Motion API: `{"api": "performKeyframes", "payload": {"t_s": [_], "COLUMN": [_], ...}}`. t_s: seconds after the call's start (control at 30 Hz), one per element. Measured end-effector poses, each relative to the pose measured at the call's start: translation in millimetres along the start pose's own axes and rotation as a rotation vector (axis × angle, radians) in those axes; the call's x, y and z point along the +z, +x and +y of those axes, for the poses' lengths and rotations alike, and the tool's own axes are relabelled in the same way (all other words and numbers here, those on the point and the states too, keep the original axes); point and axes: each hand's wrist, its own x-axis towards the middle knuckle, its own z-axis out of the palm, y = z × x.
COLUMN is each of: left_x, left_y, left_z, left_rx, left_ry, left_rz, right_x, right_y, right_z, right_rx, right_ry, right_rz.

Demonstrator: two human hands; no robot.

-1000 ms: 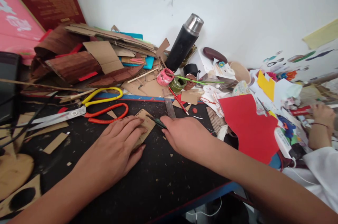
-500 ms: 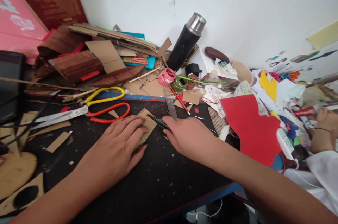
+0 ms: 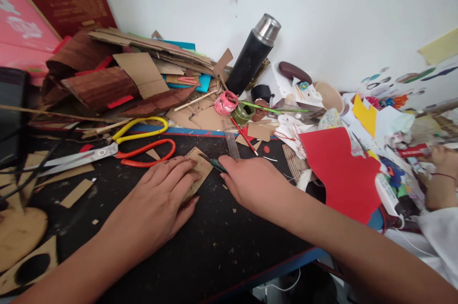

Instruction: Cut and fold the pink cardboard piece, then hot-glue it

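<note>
My left hand presses a small piece of brown cardboard against the black tabletop, fingers bent over it and the thumb along its near side. Most of the cardboard is hidden beneath that hand. In my right hand is a dark green utility knife, its dark tip pointing left over the cardboard's upper right part. Whether the tip touches the cardboard I cannot tell. Left of my left hand lie large scissors with one yellow and one red handle loop. A clear ruler sits just beyond my right hand.
Behind stand a black thermos and paint jars. Cardboard and brown bark-like pieces are piled at back left. Red sheet material lies to the right. At the far right edge another person's hand rests among clutter.
The view has shifted very slightly. Both hands, the knife and the cardboard keep nearly the same places.
</note>
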Motion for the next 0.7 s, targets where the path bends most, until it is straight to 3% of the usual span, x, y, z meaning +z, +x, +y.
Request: {"api": "performKeyframes", "payload": {"t_s": [0.43,0.7], "left_x": [0.4,0.5], "left_y": [-0.5,0.9], "left_z": [-0.4,-0.4], "left_rx": [-0.010,-0.016], "left_ry": [-0.002,-0.030], "left_rz": [-0.016,-0.010], "right_x": [-10.4,-8.2], "right_y": [1.2,1.0], "right_z": [-0.8,2.9], "right_rx": [-0.007,-0.010], "right_ry": [-0.021,-0.015], "right_rz": [-0.077,-0.053]}}
